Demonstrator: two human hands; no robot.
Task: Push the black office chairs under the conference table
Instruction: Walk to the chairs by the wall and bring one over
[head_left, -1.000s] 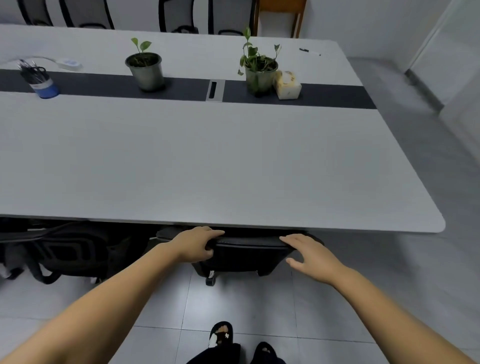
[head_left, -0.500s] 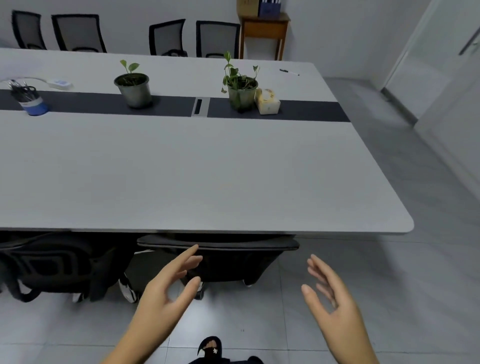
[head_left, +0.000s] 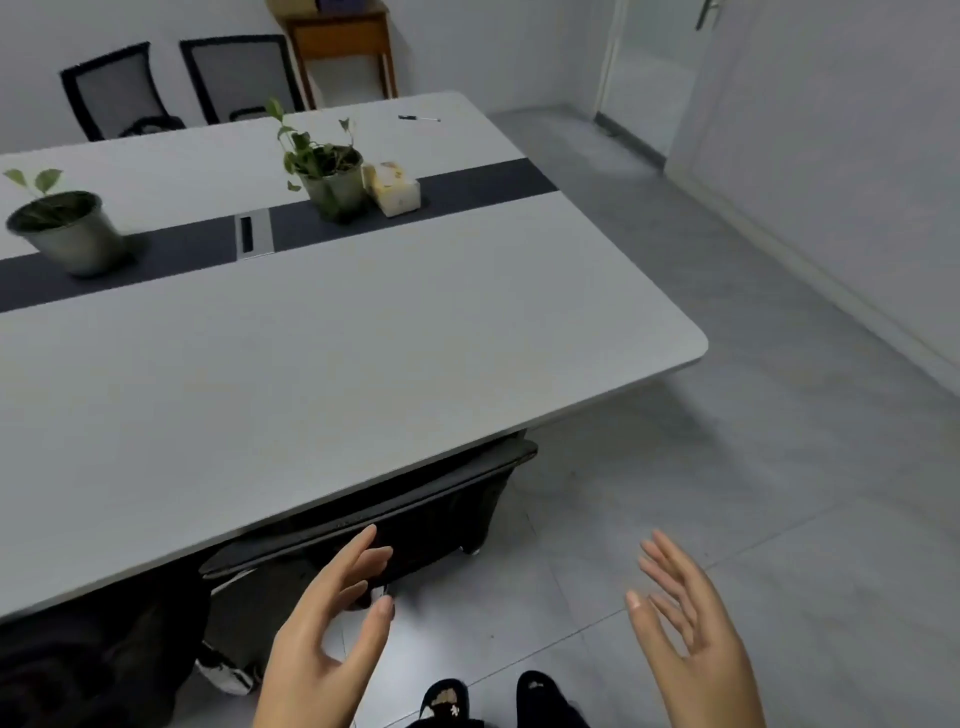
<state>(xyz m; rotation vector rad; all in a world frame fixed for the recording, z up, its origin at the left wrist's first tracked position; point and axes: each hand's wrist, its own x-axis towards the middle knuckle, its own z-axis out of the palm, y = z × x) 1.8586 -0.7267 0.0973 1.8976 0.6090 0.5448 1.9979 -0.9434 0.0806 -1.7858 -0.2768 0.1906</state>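
At far left a second black chair (head_left: 78, 660) sits tucked under the conference table (head_left: 311, 374); next, the near chair (head_left: 395, 514), backrest just under the edge. Left hand (head_left: 322, 639) spread, empty; right hand (head_left: 691, 618) the same. Risk: casters could let it roll back out. No readable writing anywhere.

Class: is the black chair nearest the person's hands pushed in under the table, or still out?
In. The chair has its backrest top right at the table edge, seat hidden beneath; both hands are off it.
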